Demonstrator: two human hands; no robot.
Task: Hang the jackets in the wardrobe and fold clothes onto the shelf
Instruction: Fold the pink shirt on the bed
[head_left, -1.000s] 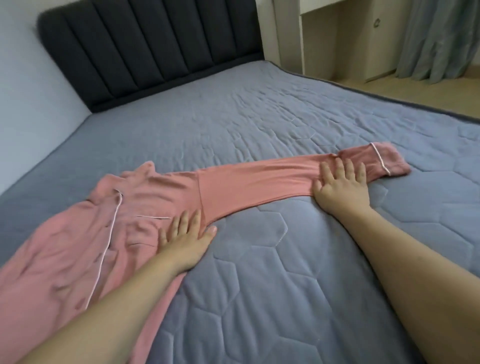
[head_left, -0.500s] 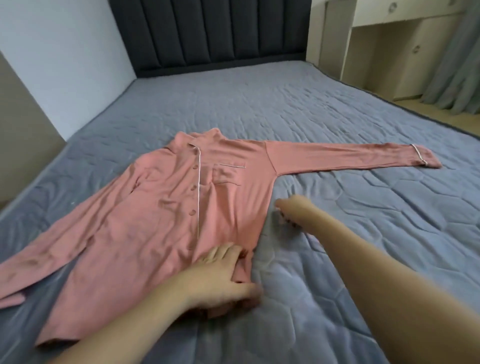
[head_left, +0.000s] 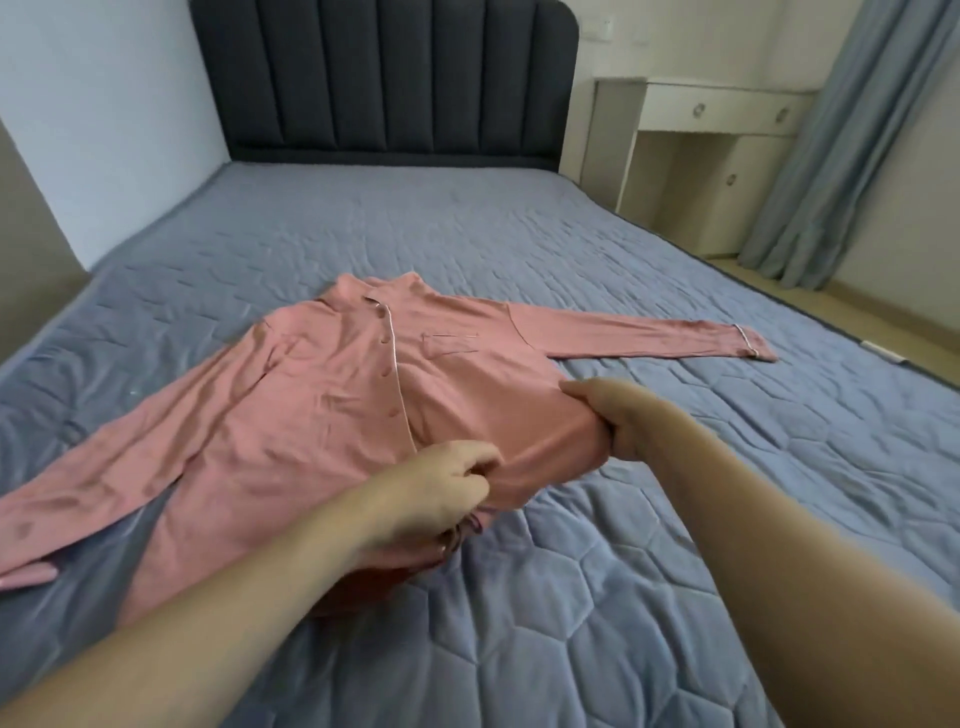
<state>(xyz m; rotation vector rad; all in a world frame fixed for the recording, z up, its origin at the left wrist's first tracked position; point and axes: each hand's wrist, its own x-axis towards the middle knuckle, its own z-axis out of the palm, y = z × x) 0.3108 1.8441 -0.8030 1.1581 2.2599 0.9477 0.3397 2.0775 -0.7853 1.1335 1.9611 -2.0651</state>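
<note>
pink shirt (head_left: 322, 405) face up on the quilted bed cover (head_left: 649, 597), sleeves spread wide | left hand (head_left: 436, 493) pinches its near hem by the button placket | right hand (head_left: 618, 415) grips the right side edge, lifted off the bed | dark headboard (head_left: 384, 78) behind, white desk (head_left: 717, 119) and curtain (head_left: 852, 140) to the right

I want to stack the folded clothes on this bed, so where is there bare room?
Bare quilt lies between the dark padded headboard and the pink button-up pyjama shirt, and near its right sleeve. The left side is crowded with shirt, gripped by both hands.
</note>
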